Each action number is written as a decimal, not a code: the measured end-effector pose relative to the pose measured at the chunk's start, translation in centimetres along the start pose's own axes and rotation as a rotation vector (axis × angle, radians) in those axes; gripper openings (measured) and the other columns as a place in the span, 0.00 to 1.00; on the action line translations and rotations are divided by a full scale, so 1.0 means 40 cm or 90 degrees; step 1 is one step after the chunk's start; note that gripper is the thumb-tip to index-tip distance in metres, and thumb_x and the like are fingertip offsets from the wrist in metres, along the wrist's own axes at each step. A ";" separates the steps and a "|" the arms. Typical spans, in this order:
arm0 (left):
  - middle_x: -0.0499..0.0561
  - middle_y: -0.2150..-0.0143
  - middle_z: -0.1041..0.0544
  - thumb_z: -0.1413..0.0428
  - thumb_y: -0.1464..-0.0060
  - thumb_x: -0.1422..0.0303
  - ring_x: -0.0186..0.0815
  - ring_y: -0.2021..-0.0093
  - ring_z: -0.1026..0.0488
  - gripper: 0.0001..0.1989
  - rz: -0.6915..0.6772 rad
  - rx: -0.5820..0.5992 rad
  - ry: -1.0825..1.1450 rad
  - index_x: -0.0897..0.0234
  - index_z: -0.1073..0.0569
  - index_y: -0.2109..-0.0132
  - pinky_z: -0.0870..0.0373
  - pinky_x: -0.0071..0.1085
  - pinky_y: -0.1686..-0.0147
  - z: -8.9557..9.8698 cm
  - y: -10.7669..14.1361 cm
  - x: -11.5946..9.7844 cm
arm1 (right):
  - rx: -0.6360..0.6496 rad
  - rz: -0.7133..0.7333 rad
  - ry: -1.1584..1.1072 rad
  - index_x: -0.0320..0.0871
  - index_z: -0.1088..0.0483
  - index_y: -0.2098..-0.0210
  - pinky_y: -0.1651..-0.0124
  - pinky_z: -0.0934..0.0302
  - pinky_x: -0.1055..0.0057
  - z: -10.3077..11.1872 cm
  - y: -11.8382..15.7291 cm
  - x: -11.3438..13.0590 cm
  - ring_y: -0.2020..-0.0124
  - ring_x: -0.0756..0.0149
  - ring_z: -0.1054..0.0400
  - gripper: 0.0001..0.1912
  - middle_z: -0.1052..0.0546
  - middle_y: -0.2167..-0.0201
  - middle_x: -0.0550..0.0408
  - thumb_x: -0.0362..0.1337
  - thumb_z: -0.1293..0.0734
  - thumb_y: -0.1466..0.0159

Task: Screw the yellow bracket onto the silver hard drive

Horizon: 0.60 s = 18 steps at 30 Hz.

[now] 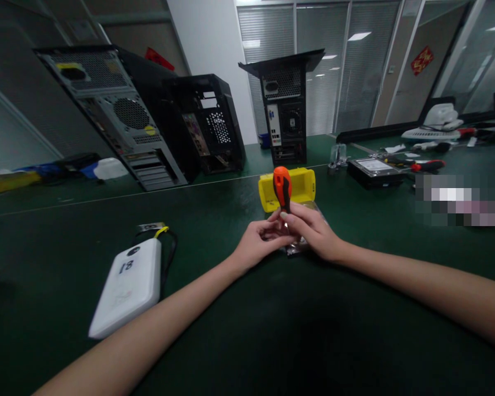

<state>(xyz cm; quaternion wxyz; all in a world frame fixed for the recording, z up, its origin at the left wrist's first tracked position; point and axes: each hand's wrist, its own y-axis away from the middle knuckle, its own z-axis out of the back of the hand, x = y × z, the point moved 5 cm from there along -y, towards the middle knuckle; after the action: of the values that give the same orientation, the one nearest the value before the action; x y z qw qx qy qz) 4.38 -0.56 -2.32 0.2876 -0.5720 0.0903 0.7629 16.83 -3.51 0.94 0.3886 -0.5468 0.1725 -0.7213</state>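
An orange-and-black screwdriver (282, 187) stands upright with its handle at the top, between my two hands. My right hand (315, 234) is closed, its thumb and fingers pinching the tool just below the handle. My left hand (260, 245) is curled around the shaft area from the other side, fingers bent together. Whatever its fingertips hold is hidden. Beneath and behind the hands lies a shiny clear plastic bag (295, 250), partly covered. Just beyond it sits an open yellow plastic box (268, 193) with small dark bits inside.
A white power bank (127, 286) with a cable lies left of my left forearm. Computer cases (132, 110), (208, 124), (286, 110) stand along the back of the green table (214, 324). A hard drive (375, 171) and red-handled pliers (427, 165) lie at the right.
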 end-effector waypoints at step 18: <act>0.48 0.72 0.25 0.38 0.54 0.68 0.30 0.72 0.27 0.10 0.008 0.000 -0.007 0.71 0.25 0.66 0.29 0.27 0.69 -0.003 -0.002 -0.001 | -0.033 -0.067 -0.142 0.42 0.35 0.56 0.62 0.37 0.71 -0.009 0.012 -0.019 0.66 0.70 0.35 0.11 0.31 0.67 0.55 0.40 0.40 0.35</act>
<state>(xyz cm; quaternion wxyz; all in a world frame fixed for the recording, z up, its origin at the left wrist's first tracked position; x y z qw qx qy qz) 4.52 -0.55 -2.30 0.2830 -0.5668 0.0924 0.7681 16.77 -3.31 0.00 0.3524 -0.6419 0.1180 -0.6707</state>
